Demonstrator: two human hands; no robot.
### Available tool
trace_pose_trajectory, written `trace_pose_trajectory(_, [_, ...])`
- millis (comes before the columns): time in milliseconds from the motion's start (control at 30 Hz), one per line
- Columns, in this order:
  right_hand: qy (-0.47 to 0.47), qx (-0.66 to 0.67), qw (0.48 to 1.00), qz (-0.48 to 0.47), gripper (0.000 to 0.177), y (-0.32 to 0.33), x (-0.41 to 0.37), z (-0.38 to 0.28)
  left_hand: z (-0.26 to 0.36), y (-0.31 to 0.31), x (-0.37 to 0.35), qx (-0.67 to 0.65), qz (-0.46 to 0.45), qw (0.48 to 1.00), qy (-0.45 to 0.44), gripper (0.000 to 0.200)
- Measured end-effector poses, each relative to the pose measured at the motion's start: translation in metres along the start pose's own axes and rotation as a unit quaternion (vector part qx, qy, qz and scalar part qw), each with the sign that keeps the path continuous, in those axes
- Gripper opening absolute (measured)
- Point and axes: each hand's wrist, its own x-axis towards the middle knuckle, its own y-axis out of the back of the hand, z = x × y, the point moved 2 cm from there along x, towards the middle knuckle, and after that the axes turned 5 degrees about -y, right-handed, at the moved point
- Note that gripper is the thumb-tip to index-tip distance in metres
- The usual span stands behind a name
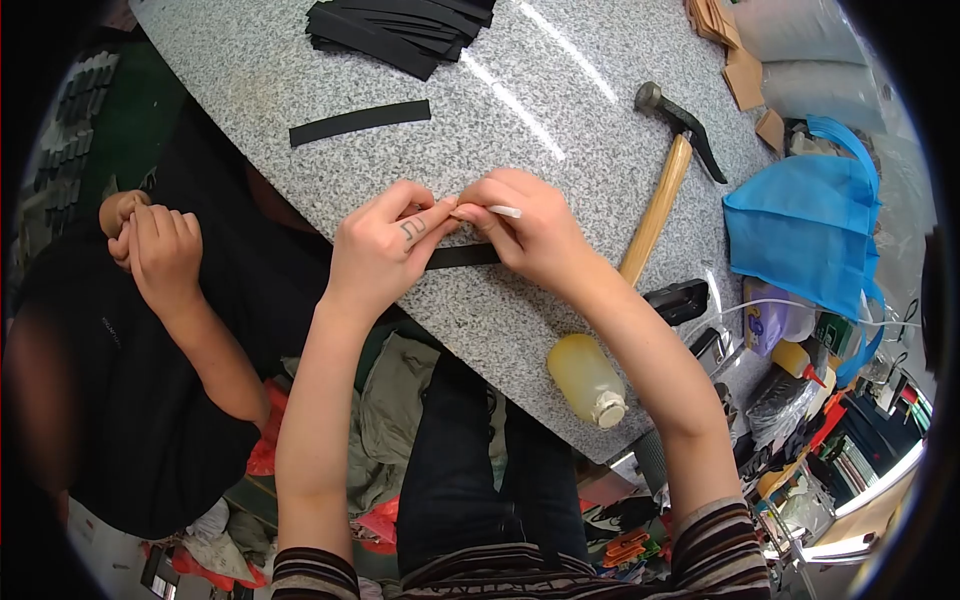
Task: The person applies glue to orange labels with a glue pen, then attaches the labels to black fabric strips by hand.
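A co-worker's clasped hands [150,240] sit off the desk [560,110], well left of the black strip [462,256]. The left hand [385,250], fingers curled shut, pins that strip near the desk's front edge, seemingly to keep it flat. Just above the strip, the right hand [530,235] has its fingers pinched on a thin white stick [503,211]. Beyond the strip lie a loose strip [360,122] and a stack [400,30]. To its right are a hammer [660,200], close to the right wrist, and a bottle [587,380].
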Motion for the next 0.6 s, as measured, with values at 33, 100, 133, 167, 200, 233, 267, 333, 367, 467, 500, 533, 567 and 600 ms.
trace_pose_trajectory(33, [-0.003,-0.003,1.000,0.002,0.009,0.000,-0.002,-0.001,0.000,0.000,-0.001,0.000,-0.001,1.000,0.000,0.018])
trace_pose_trajectory(100, [0.000,0.001,1.000,0.011,0.011,0.000,-0.002,0.000,-0.002,-0.001,-0.001,0.000,0.000,1.000,0.000,0.017])
trace_pose_trajectory(133, [0.004,0.009,1.000,0.019,0.011,-0.002,-0.002,0.001,-0.001,-0.001,-0.001,-0.001,-0.001,1.000,0.003,0.018])
trace_pose_trajectory(167, [0.009,0.017,0.999,0.028,0.011,-0.002,-0.001,0.002,0.000,-0.001,-0.001,-0.002,-0.002,1.000,0.006,0.018])
trace_pose_trajectory(200, [-0.001,0.008,1.000,0.014,0.010,-0.001,-0.002,0.002,0.000,-0.001,0.000,-0.003,-0.003,1.000,0.008,0.018])
trace_pose_trajectory(233, [-0.011,-0.001,1.000,0.000,0.010,0.001,-0.002,-0.001,0.000,-0.001,0.000,-0.010,0.001,1.000,0.010,0.018])
trace_pose_trajectory(267, [-0.020,-0.009,1.000,-0.015,0.010,0.004,-0.002,-0.004,-0.001,-0.002,-0.001,-0.016,0.006,1.000,0.012,0.018])
trace_pose_trajectory(333, [-0.132,0.051,0.990,0.000,0.011,0.015,-0.008,-0.007,-0.002,0.003,-0.002,-0.060,0.043,0.996,0.046,0.020])
trace_pose_trajectory(367, [-0.188,0.080,0.979,0.008,0.013,0.020,-0.011,-0.006,-0.003,0.010,-0.003,-0.099,0.075,0.989,0.076,0.021])
trace_pose_trajectory(467, [0.042,-0.094,0.993,0.058,0.022,0.028,-0.010,-0.006,-0.022,0.032,-0.011,-0.169,0.219,0.949,0.150,0.025])
trace_pose_trajectory(500, [0.138,-0.138,0.980,0.030,0.028,0.022,-0.007,-0.005,-0.026,0.042,-0.014,-0.167,0.231,0.944,0.169,0.025])
trace_pose_trajectory(533, [0.173,-0.180,0.968,-0.001,0.029,0.015,-0.006,-0.004,-0.031,0.047,-0.017,-0.177,0.240,0.936,0.186,0.025])
trace_pose_trajectory(567, [0.208,-0.220,0.953,-0.031,0.029,0.006,-0.004,-0.005,-0.033,0.048,-0.018,-0.183,0.242,0.935,0.185,0.025])
trace_pose_trajectory(600, [0.243,-0.260,0.933,-0.060,0.030,0.000,-0.003,-0.004,-0.035,0.049,-0.019,-0.189,0.244,0.933,0.182,0.025])
